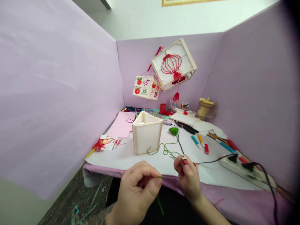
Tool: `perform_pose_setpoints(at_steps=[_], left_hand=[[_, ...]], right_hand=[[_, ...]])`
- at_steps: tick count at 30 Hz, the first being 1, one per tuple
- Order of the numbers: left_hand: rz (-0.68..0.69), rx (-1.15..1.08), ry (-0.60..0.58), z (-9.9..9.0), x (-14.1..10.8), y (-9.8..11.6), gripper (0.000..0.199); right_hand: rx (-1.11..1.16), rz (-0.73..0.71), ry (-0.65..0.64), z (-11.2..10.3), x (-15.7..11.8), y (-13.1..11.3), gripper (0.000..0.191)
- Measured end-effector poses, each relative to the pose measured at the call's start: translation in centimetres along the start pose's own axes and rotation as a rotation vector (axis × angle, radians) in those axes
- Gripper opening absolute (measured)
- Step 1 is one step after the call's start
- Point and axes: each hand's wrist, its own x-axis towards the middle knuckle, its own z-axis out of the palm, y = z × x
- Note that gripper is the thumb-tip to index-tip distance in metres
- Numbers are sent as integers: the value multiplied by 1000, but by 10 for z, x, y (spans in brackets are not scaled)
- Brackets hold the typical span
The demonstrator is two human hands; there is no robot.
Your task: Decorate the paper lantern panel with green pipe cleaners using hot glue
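Note:
My left hand (140,190) is closed in a pinch on a piece of green yarn (160,204), whose loose end hangs below the fingers. To its right, my right hand (188,178) is wrapped round a small lighter (184,159) with a metal top and a red part; the fingers cover most of its body. A gap separates the two hands. Beyond them, a three-sided white paper box with a wooden stick frame (148,137) stands upright on the table. Green yarn trails from a small green ball (173,131) past the box. Scissors (172,156) lie partly hidden behind my right hand.
A power strip (246,172) with black cords lies at the right. Markers (201,140), black-handled pliers (187,127) and pink paper (120,125) are on the table. Two decorated lanterns (173,64) hang at the back. Lilac partitions (58,78) enclose the sides. Red yarn (100,145) lies left.

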Motion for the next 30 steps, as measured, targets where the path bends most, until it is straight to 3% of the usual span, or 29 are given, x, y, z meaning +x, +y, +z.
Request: perform_pose_setpoints(at_steps=[6,12,18,26,30], left_hand=[[-76,-24,-5,3,3,-5,15],[-398,-286,21,16,14,-36,20],[-614,-564,145,30,28,-65,37],[-561,-764,316,30,32,-66,43],[-453,-863,404,24,47,-59,42]], right_hand=[[-109,9,4,1,-3,-1,38],[-148,38,-59,2,-6,5,43],[-167,18,-73,5,-3,0,42],[0,92,6,8,0,0,38],[-38,96,-115,6,-5,8,34]])
